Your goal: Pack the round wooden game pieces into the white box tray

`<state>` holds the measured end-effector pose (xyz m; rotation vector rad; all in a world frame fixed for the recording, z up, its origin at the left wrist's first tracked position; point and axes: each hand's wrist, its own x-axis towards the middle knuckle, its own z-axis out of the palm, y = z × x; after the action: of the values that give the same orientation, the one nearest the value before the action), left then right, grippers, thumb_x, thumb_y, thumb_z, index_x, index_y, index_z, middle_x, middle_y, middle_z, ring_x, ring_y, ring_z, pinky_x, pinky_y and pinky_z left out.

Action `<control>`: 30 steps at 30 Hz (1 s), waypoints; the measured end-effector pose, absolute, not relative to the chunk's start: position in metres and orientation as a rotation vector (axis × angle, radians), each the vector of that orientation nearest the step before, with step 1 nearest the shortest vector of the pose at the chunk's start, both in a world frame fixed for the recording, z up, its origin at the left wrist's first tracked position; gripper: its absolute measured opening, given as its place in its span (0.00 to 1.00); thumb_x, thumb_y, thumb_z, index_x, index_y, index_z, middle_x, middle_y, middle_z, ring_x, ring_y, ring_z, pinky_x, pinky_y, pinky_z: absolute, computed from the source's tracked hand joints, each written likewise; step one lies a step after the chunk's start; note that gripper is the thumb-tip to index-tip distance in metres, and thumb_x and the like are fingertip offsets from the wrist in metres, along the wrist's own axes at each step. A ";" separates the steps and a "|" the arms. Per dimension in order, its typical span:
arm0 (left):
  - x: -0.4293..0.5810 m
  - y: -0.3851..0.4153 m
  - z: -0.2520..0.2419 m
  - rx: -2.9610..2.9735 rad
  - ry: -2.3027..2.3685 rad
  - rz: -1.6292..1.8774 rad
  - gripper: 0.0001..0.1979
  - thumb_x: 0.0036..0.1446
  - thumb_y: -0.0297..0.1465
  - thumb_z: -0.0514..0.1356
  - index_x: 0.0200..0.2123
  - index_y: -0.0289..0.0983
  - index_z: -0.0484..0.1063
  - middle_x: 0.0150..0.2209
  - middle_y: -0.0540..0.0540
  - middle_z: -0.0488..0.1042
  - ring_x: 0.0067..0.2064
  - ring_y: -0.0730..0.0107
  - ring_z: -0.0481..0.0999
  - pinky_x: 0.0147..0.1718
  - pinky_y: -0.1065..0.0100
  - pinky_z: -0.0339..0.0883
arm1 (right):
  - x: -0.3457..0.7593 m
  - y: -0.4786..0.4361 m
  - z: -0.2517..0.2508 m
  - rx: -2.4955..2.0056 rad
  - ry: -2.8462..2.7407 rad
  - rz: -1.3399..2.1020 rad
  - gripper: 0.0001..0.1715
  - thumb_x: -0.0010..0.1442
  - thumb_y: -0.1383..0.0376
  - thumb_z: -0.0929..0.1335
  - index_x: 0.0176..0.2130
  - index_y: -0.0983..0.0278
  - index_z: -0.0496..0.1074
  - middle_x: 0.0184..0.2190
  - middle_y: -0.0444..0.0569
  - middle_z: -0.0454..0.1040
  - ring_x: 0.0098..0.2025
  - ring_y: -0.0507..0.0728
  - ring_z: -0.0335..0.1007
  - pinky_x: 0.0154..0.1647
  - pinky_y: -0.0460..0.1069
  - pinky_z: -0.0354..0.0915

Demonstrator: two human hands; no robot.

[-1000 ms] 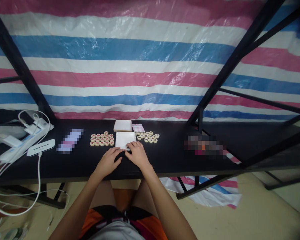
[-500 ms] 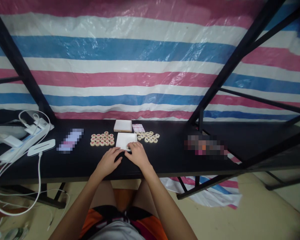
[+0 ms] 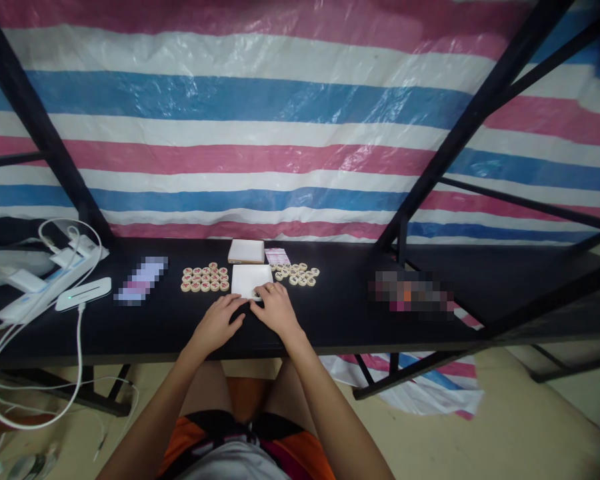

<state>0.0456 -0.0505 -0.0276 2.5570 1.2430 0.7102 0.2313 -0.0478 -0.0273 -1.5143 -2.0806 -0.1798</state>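
Note:
A shallow white box (image 3: 250, 276) lies on the black table in front of me. At its near left corner rests my left hand (image 3: 219, 325), open, with fingers stretched forward and thumb apart. My right hand (image 3: 277, 310) reaches over the near right corner, its fingertips on a Chinese chess piece (image 3: 257, 293) with dark marking inside the box; the fingers partly cover it. To the left stand red-marked Chinese chess pieces (image 3: 205, 279) in rows. Several dark-marked pieces (image 3: 300, 272) lie loosely on the right.
A second white box part (image 3: 246, 251) stands behind, beside a printed card (image 3: 277, 257). A blurred phone-like object (image 3: 141, 280), a white charging pad (image 3: 83, 295) and a power strip with cables (image 3: 50, 287) are at left. Another blurred item (image 3: 410, 292) lies at right. Black frame bars flank the table.
Almost nothing differs. My right hand shifts very slightly at the box's near right corner; my left hand stays in place.

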 end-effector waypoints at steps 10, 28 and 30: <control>0.045 -0.050 -0.030 2.552 1.247 0.714 0.17 0.60 0.33 0.53 0.53 0.40 0.67 0.54 0.43 0.67 0.53 0.60 0.67 0.54 0.56 0.62 | 0.231 -0.048 -0.028 -1.564 -2.080 -0.136 0.12 0.59 0.59 0.65 0.40 0.63 0.71 0.37 0.51 0.71 0.44 0.60 0.63 0.45 0.52 0.57; 0.046 -0.052 -0.027 2.536 1.283 0.705 0.20 0.61 0.34 0.51 0.57 0.38 0.63 0.53 0.42 0.68 0.53 0.60 0.67 0.53 0.56 0.62 | 0.245 -0.044 -0.030 -1.656 -1.690 -0.106 0.19 0.60 0.70 0.58 0.47 0.65 0.70 0.49 0.56 0.68 0.49 0.60 0.61 0.49 0.54 0.59; 0.046 -0.052 -0.028 2.532 1.296 0.696 0.20 0.61 0.34 0.51 0.56 0.38 0.64 0.54 0.42 0.68 0.53 0.60 0.67 0.53 0.56 0.62 | 0.249 -0.042 -0.032 -1.785 -1.547 -0.140 0.22 0.58 0.72 0.58 0.49 0.66 0.70 0.53 0.59 0.65 0.51 0.63 0.61 0.48 0.56 0.59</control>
<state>0.0456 -0.0516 -0.0279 2.5321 1.2958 0.6959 0.2494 -0.0421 -0.0321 -1.7849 -1.5465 -0.1400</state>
